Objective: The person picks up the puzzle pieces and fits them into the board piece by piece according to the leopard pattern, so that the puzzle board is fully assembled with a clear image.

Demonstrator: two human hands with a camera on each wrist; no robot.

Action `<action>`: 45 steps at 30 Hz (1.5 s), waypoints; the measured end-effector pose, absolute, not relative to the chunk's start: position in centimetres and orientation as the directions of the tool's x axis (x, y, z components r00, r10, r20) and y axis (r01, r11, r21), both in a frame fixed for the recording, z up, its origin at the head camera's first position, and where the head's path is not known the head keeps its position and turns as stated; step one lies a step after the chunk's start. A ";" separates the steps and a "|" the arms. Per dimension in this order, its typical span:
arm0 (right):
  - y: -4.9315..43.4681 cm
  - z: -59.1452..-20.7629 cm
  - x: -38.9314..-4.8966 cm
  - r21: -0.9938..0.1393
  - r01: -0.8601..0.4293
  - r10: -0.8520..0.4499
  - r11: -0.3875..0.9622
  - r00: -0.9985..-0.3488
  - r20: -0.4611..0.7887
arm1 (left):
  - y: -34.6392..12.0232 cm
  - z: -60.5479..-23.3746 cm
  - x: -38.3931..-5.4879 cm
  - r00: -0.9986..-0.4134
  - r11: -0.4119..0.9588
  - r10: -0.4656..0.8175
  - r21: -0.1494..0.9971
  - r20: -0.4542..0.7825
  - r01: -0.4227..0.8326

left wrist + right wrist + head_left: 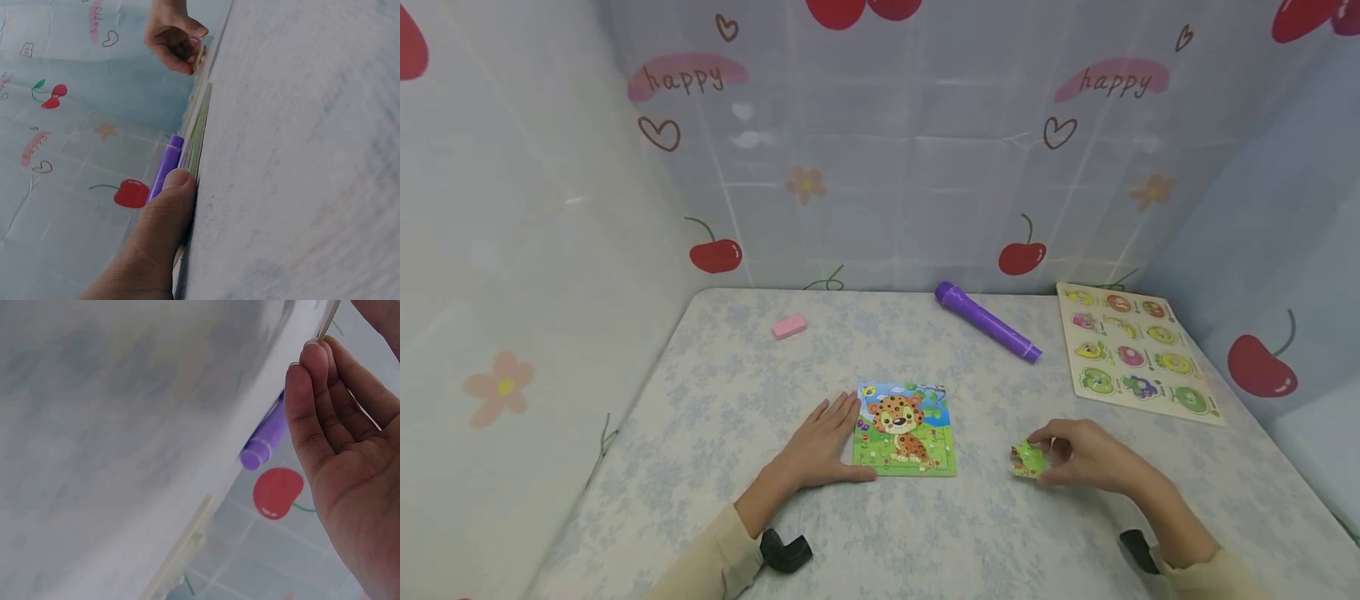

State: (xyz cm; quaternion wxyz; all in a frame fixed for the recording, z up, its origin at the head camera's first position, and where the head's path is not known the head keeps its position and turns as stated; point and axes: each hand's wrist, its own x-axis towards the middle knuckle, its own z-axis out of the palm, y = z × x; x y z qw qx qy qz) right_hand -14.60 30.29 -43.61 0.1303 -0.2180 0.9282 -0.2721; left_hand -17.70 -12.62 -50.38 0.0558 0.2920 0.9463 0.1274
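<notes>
A square leopard jigsaw puzzle (904,429) lies flat on the table in the head view. Along its left side rest the straight fingers of my left hand (820,446), with the thumb at the lower left corner. The left wrist view has that thumb (165,209) against the puzzle's thin edge. Off to the right, my right hand (1086,454) pinches a green puzzle piece (1028,459) between thumb and fingers, just above the tabletop. From the right wrist, only a thin edge of the piece (327,322) shows at the fingertips.
A purple tube-shaped toy (988,322) lies behind the puzzle, towards the right. A board of fruit pictures (1138,354) sits at the back right. A pink block (789,327) is at the back left. Printed curtains (880,167) enclose the table's back and sides.
</notes>
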 end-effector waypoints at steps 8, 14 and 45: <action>27.5 -43.4 -15.7 -0.562 -0.385 -0.501 0.732 -0.863 -0.061 | -12.7 -50.2 -17.7 -0.826 0.803 0.563 0.256 -0.028 0.538; 25.3 -43.1 -16.2 -0.571 -0.410 -0.528 0.711 -0.848 -0.049 | -12.6 -50.3 -17.6 -0.824 0.798 0.566 0.270 -0.027 0.539; 17.2 -44.3 -17.7 -0.509 -0.462 -0.582 0.726 -0.808 -0.097 | -12.5 -50.3 -17.6 -0.830 0.804 0.557 0.266 -0.026 0.531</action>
